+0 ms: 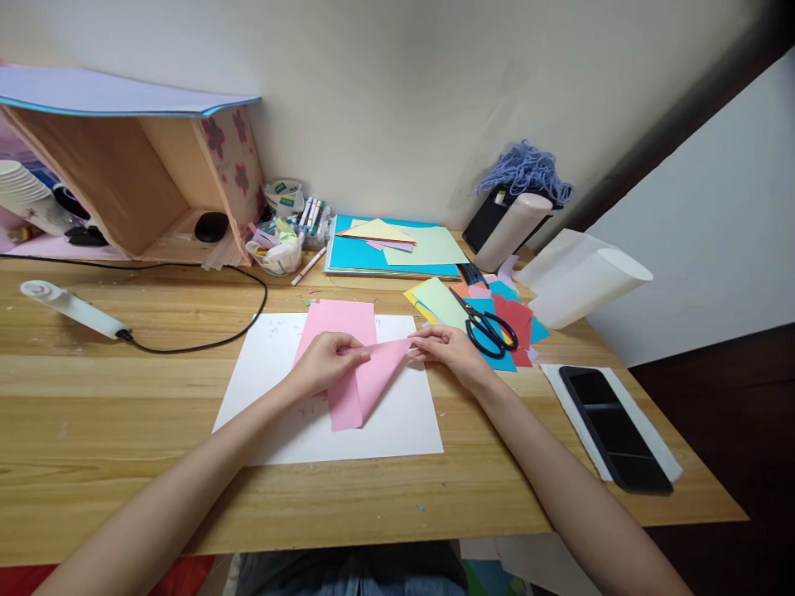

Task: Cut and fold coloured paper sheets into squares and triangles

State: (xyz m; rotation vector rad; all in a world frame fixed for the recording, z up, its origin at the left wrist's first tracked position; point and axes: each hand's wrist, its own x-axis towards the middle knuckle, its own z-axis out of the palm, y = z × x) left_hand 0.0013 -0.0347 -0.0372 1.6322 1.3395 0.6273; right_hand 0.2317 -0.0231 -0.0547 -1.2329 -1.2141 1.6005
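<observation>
A sheet of pink paper (380, 374) is held between my two hands, bent over along a diagonal and raised above a white sheet (267, 418). My left hand (329, 360) pinches its upper left part with thumb and fingers. At its upper right corner my right hand (444, 348) closes on the tip with the fingertips. Another pink sheet (341, 319) lies flat on the white sheet, partly hidden by my left hand and the held paper.
Black-handled scissors (490, 331) lie on coloured paper scraps right of my right hand. A phone (618, 430) rests farther right. To the left are a corded white tool (74, 308) and an open box (167, 182). Behind are a paper stack (335, 258) and white rolled paper (577, 290).
</observation>
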